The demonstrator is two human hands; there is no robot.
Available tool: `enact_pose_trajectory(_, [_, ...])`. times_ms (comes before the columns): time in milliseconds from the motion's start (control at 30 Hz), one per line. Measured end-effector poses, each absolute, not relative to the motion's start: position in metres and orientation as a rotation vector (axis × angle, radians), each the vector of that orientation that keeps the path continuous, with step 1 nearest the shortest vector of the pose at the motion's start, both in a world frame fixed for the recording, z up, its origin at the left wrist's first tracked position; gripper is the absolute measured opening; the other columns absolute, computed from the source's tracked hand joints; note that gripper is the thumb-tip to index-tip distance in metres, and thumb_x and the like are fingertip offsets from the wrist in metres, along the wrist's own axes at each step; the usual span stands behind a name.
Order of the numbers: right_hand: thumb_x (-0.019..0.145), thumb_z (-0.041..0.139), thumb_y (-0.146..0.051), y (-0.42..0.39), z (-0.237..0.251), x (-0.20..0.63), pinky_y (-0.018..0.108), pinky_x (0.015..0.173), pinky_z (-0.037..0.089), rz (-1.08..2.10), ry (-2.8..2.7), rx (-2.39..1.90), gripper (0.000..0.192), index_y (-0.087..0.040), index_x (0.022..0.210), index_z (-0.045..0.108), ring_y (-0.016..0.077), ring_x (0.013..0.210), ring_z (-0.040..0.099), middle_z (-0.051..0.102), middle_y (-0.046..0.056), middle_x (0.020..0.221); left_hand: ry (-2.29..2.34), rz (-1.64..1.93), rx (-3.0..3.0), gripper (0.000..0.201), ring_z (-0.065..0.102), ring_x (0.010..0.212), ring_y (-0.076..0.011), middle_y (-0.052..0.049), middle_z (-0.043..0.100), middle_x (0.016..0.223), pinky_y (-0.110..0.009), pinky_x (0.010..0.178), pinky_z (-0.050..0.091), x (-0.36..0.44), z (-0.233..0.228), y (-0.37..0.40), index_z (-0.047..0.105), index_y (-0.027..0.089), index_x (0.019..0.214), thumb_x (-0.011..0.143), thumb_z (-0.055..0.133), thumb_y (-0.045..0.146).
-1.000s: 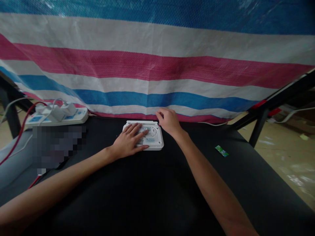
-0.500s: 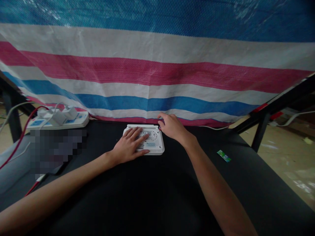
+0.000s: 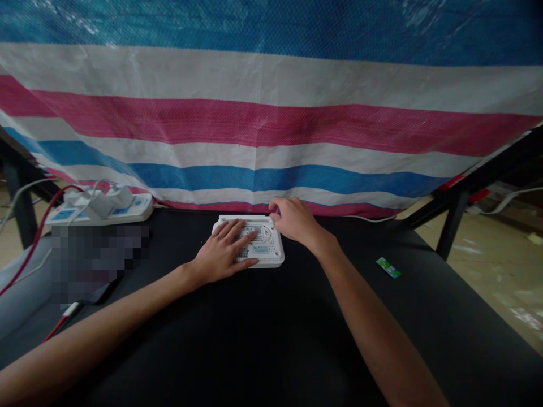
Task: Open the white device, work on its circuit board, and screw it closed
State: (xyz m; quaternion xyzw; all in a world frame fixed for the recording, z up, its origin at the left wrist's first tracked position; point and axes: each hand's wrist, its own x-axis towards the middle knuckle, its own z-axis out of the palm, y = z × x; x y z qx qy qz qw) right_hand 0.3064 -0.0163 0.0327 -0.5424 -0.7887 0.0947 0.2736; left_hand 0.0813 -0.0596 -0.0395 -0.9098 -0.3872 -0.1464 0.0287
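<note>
A white router-like box [image 3: 268, 249] lies underside up on the black table [image 3: 271, 339], near its far edge. My left hand [image 3: 223, 251] rests flat on the box's left half, fingers spread. At the box's far right corner is my right hand [image 3: 293, 219], its fingertips pinched together on something small that I cannot make out.
A striped blue, white and pink tarp [image 3: 271, 124] hangs just behind the table. A white power strip [image 3: 102, 206] with plugs and red and white cables sits at the far left. A small green packet [image 3: 388, 267] lies on the right. Black frame legs [image 3: 449, 226] stand at the right.
My right hand has shifted slightly left along the box's far right corner. The left hand stays flat on the box. The view has tilted a little.
</note>
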Motion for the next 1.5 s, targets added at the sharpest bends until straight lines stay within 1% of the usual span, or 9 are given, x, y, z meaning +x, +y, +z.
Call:
enact_pose_trajectory(100, [0.08, 0.065, -0.015, -0.016, 0.035, 0.307, 0.038, 0.077, 0.044, 0.132, -2.191, -1.59, 0.008, -0.018, 0.087, 0.069, 0.0254, 0.081, 0.062, 0.069, 0.009, 0.08, -1.188, -0.441, -2.81, 0.069, 0.036, 0.14, -0.038, -0.015, 0.037, 0.154, -0.057, 0.114, 0.03, 0.082, -0.038, -0.06, 0.042, 0.026, 0.149, 0.093, 0.043, 0.067])
enact_pose_trajectory(267, [0.09, 0.058, -0.031, -0.017, 0.041, 0.308, 0.038, 0.08, 0.046, -0.006, -2.247, -1.765, 0.02, -0.016, 0.099, 0.069, 0.0283, 0.092, 0.065, 0.072, 0.013, 0.095, -1.193, -0.442, -2.817, 0.071, 0.035, 0.141, -0.0388, -0.017, 0.037, 0.154, -0.057, 0.115, 0.029, 0.083, -0.036, -0.06, 0.041, 0.024, 0.149, 0.093, 0.042, 0.067])
enact_pose_trajectory(467, [0.081, 0.061, -0.012, -0.019, 0.047, 0.309, 0.034, 0.083, 0.046, 0.138, -2.319, -1.658, 0.027, -0.018, 0.107, 0.068, 0.0245, 0.091, 0.066, 0.073, 0.009, 0.096, -1.19, -0.417, -2.801, 0.07, 0.035, 0.142, -0.0374, -0.016, 0.035, 0.155, -0.057, 0.114, 0.03, 0.082, -0.038, -0.06, 0.04, 0.025, 0.15, 0.093, 0.041, 0.067])
enact_pose_trajectory(833, [0.084, 0.065, -0.022, -0.019, 0.043, 0.311, 0.037, 0.078, 0.049, 0.148, -2.254, -1.674, 0.014, -0.018, 0.097, 0.068, 0.0274, 0.09, 0.067, 0.072, 0.011, 0.092, -1.188, -0.436, -2.802, 0.071, 0.037, 0.14, -0.0382, -0.016, 0.036, 0.155, -0.057, 0.114, 0.03, 0.082, -0.039, -0.059, 0.039, 0.026, 0.15, 0.093, 0.041, 0.068])
enact_pose_trajectory(933, [0.078, 0.063, -0.007, -0.016, 0.039, 0.313, 0.032, 0.079, 0.051, 0.406, -2.256, -1.446, 0.025, -0.018, 0.1, 0.066, 0.0215, 0.088, 0.069, 0.074, 0.007, 0.093, -1.187, -0.44, -2.804, 0.071, 0.036, 0.14, -0.0384, -0.015, 0.036, 0.155, -0.058, 0.113, 0.031, 0.082, -0.04, -0.059, 0.04, 0.026, 0.15, 0.093, 0.042, 0.068])
enact_pose_trajectory(1067, [0.08, 0.06, -0.005, -0.009, 0.032, 0.313, 0.026, 0.065, 0.052, 0.708, -2.165, -1.296, 0.024, -0.017, 0.1, 0.066, 0.015, 0.065, 0.067, 0.073, 0.002, 0.079, -1.184, -0.446, -2.803, 0.07, 0.036, 0.14, -0.039, -0.016, 0.036, 0.155, -0.058, 0.113, 0.031, 0.082, -0.04, -0.059, 0.04, 0.026, 0.15, 0.093, 0.042, 0.067])
enact_pose_trajectory(1167, [0.08, 0.064, -0.01, -0.007, 0.03, 0.312, 0.028, 0.063, 0.052, 0.57, -2.104, -1.401, 0.024, -0.018, 0.103, 0.068, 0.0155, 0.06, 0.064, 0.071, 0.001, 0.074, -1.181, -0.458, -2.807, 0.07, 0.035, 0.141, -0.0377, -0.016, 0.037, 0.154, -0.058, 0.114, 0.03, 0.082, -0.04, -0.059, 0.041, 0.025, 0.149, 0.093, 0.042, 0.067])
enact_pose_trajectory(1333, [0.083, 0.064, -0.014, -0.009, 0.033, 0.308, 0.032, 0.074, 0.051, 0.302, -2.133, -1.474, 0.021, -0.018, 0.102, 0.071, 0.0192, 0.07, 0.066, 0.071, 0.003, 0.073, -1.196, -0.487, -2.812, 0.07, 0.036, 0.141, -0.0376, -0.013, 0.036, 0.156, -0.058, 0.114, 0.03, 0.082, -0.041, -0.059, 0.039, 0.028, 0.15, 0.092, 0.044, 0.067])
enact_pose_trajectory(1500, [0.073, 0.061, 0.001, -0.01, 0.036, 0.311, 0.027, 0.074, 0.049, 0.402, -2.224, -1.415, 0.04, -0.018, 0.108, 0.067, 0.018, 0.076, 0.067, 0.073, 0.002, 0.079, -1.184, -0.503, -2.813, 0.069, 0.036, 0.14, -0.038, -0.014, 0.036, 0.155, -0.058, 0.113, 0.031, 0.081, -0.042, -0.059, 0.04, 0.027, 0.15, 0.093, 0.044, 0.066])
